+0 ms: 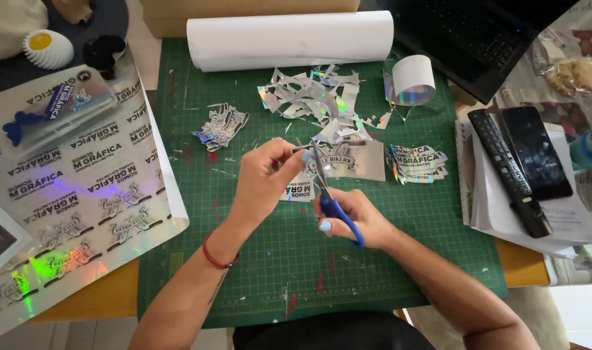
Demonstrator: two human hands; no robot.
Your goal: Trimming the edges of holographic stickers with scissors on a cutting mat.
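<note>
My right hand [355,217] grips blue-handled scissors [330,198], blades pointing up and away. My left hand [265,176] pinches a shiny holographic sticker strip [354,161] and feeds it into the blades over the green cutting mat [257,259]. A red band sits on my left wrist. Finished cut stickers lie in a small pile [221,125] to the upper left and another stack [417,163] to the right. Silver offcuts [315,97] are heaped beyond the hands.
A big holographic sticker sheet [75,194] covers the left side. A white paper roll [289,39] lies at the mat's far edge, a small foil roll [412,79] beside it. A remote [508,170] and phone [535,152] rest on papers at right; a laptop [477,32] sits behind.
</note>
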